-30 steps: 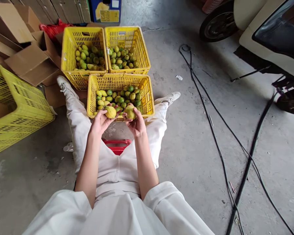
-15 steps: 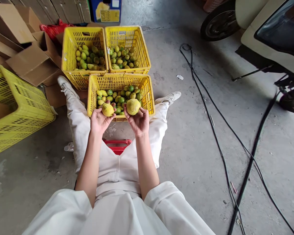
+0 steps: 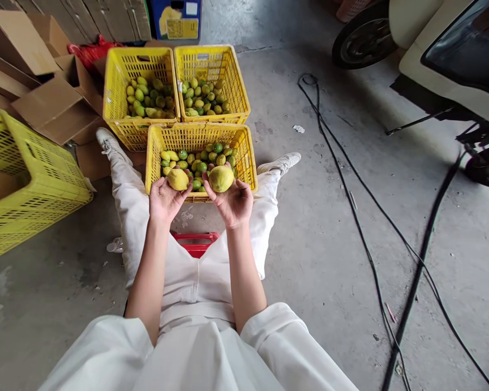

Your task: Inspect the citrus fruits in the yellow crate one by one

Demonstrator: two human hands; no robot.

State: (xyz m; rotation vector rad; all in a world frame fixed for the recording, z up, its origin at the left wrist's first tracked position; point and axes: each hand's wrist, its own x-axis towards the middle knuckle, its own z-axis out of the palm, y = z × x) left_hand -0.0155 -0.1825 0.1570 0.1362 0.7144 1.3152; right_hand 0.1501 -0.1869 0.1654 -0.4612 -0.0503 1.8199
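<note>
A yellow lemon [image 3: 178, 180] rests in my left hand [image 3: 163, 202], palm up with the fingers curled round it. In my right hand [image 3: 232, 203] lies a larger yellow lemon [image 3: 221, 178], gripped between thumb and fingers. Both hands are above the near rim of a yellow plastic crate [image 3: 252, 163] standing between my feet. Inside that crate are several green and yellow lemons [image 3: 204, 156], partly hidden behind my hands.
Two more yellow crates [image 3: 240, 81] of lemons stand behind the near one. To the left are a yellow-green crate [image 3: 44, 179] and brown cardboard boxes [image 3: 52, 103]. Black cables [image 3: 352, 212] cross the floor on the right, near a parked vehicle [image 3: 424, 70].
The lemon in my right hand has turned and shows a smoother, greener side. My right hand has opened out slightly. My left hand has shifted a little and still holds its lemon.
</note>
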